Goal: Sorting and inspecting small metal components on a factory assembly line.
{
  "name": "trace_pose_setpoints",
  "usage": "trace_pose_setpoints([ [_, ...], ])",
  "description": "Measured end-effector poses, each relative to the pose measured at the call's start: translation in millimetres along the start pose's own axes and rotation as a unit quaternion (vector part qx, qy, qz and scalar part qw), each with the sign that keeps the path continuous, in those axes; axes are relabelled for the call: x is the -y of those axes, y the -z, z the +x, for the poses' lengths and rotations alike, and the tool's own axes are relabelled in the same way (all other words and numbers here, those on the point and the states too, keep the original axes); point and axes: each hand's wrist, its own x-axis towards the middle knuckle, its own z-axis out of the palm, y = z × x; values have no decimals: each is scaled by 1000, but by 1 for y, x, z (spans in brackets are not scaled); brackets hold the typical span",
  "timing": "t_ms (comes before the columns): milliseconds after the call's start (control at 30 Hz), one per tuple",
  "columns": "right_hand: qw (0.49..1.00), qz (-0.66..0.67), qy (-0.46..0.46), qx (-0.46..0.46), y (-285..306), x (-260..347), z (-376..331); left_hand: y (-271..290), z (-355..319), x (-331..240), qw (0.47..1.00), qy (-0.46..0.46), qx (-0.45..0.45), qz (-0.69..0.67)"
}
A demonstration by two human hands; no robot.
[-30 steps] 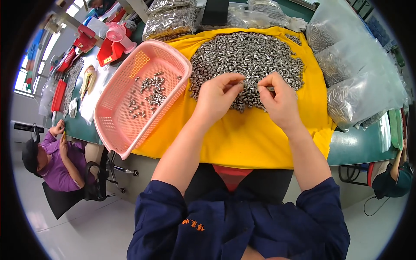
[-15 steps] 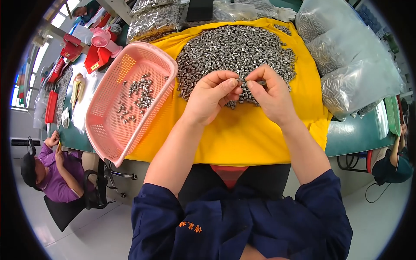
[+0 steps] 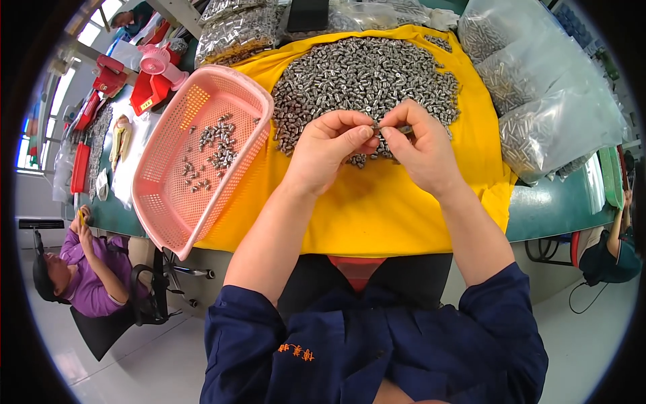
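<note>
My left hand point(image 3: 330, 149) and my right hand point(image 3: 422, 148) meet over the near edge of a wide heap of small silvery metal fittings point(image 3: 356, 71). Thumb and forefinger of each hand are pinched together, fingertips almost touching. Between them is a small metal fitting point(image 3: 376, 128), mostly covered by the fingers. The heap lies on a yellow cloth point(image 3: 377, 222). To the left, a pink perforated plastic basket point(image 3: 158, 192) holds a scatter of similar fittings point(image 3: 219, 143) on its bottom.
Clear plastic bags of metal parts point(image 3: 531, 138) stand along the right; more bagged parts point(image 3: 239, 34) lie at the back beside a black phone point(image 3: 308, 15). A pink fan point(image 3: 156, 60) and red bins point(image 3: 149, 91) are at the left. Co-workers sit at both sides.
My hands stay nearly in place, with small finger shifts around the fitting. The co-worker at the left has raised their hands slightly.
</note>
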Motion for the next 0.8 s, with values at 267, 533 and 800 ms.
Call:
trace_pose_setpoints([
  [267, 982, -170, 82, 1, -2, 5, -3, -1, 0, 0, 983, -83, -22, 165],
  [533, 981, -163, 100, -16, -1, -2, -1, -3, 3, 3, 986, -78, -20, 148],
  [800, 982, -166, 89, -11, -1, -1, -2, -1, 1, 3, 984, -72, -22, 158],
])
